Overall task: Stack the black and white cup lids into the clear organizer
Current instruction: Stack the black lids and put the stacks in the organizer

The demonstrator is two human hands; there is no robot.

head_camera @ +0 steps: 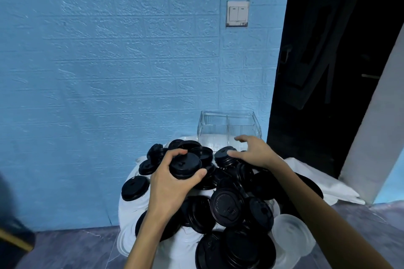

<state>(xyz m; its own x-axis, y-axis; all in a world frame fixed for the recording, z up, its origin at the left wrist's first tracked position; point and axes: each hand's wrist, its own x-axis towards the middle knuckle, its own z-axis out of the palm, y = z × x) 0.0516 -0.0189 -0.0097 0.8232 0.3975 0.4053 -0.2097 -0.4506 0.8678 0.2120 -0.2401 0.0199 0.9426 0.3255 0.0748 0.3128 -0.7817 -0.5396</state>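
A heap of black cup lids (227, 205) covers a small white table (129, 207). Translucent white lids (291, 236) lie at the heap's right front edge. The clear organizer (228, 131) stands at the back of the table against the wall, with a divider inside and nothing visible in it. My left hand (172, 183) grips a short stack of black lids (185, 165) at the upper left of the heap. My right hand (255, 153) hovers with spread fingers in front of the organizer, its thumb touching another stack of black lids (223, 156).
A blue textured wall (109, 72) rises directly behind the table, with a light switch (237, 13) on it. A dark doorway (328, 61) opens to the right. White cloth (317, 179) hangs off the table's right side. Grey floor (65, 247) surrounds the table.
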